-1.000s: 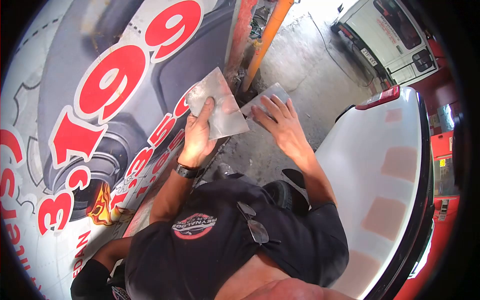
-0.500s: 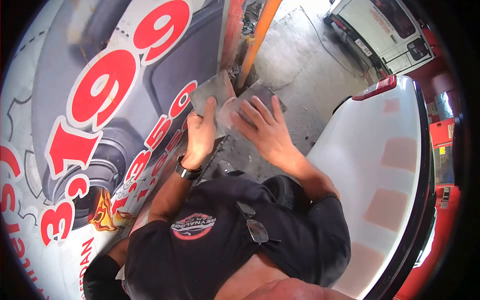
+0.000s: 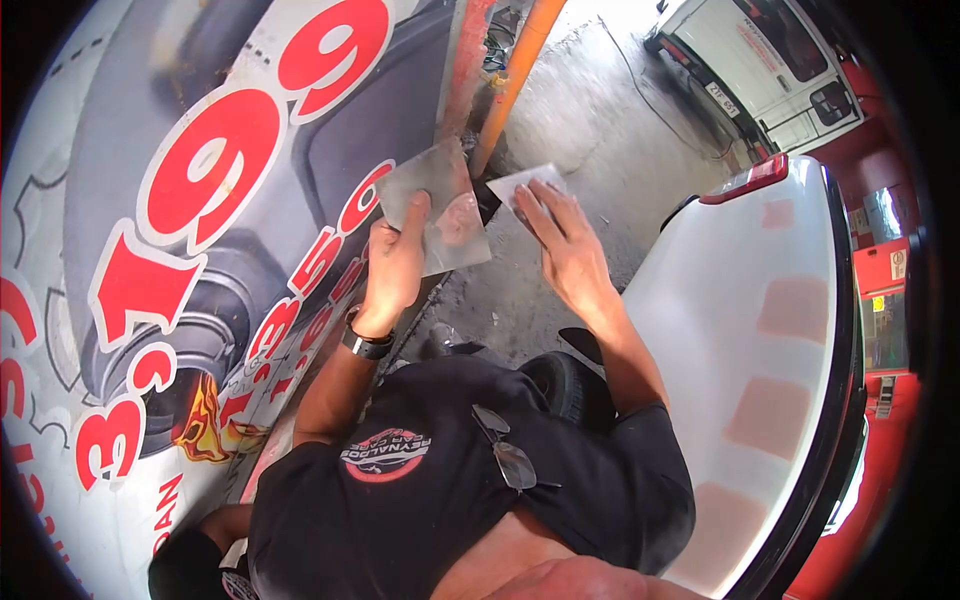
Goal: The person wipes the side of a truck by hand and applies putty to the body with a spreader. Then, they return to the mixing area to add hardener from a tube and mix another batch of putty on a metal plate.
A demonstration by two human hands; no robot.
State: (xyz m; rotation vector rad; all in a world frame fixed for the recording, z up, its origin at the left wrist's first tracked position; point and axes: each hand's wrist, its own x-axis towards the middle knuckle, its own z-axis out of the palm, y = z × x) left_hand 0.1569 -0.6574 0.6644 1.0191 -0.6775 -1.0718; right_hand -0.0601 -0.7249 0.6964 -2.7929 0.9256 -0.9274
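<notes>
My left hand (image 3: 396, 265) grips a thin grey square plate (image 3: 440, 180), thumb on top and fingers hidden beneath. A smear of pinkish putty (image 3: 462, 220) lies on the plate's right half. Just to the right, my right hand (image 3: 572, 245) holds a flat, pale square spreader (image 3: 512, 187), its fingers stretched over the upper face and the thumb hidden. A gap separates the spreader from the plate.
To the right stands a white car body panel (image 3: 690, 400) with several pinkish patches and a red tail light (image 3: 745, 180). A printed banner (image 3: 250, 230) fills the left side. Beyond are an orange pole (image 3: 515, 85) and a white van (image 3: 770, 70). Another person's dark sleeve (image 3: 185, 560) shows lower left.
My right hand with the spreader has moved right, away from the plate, and turned. More of the plate and its putty now shows. My left hand has barely moved.
</notes>
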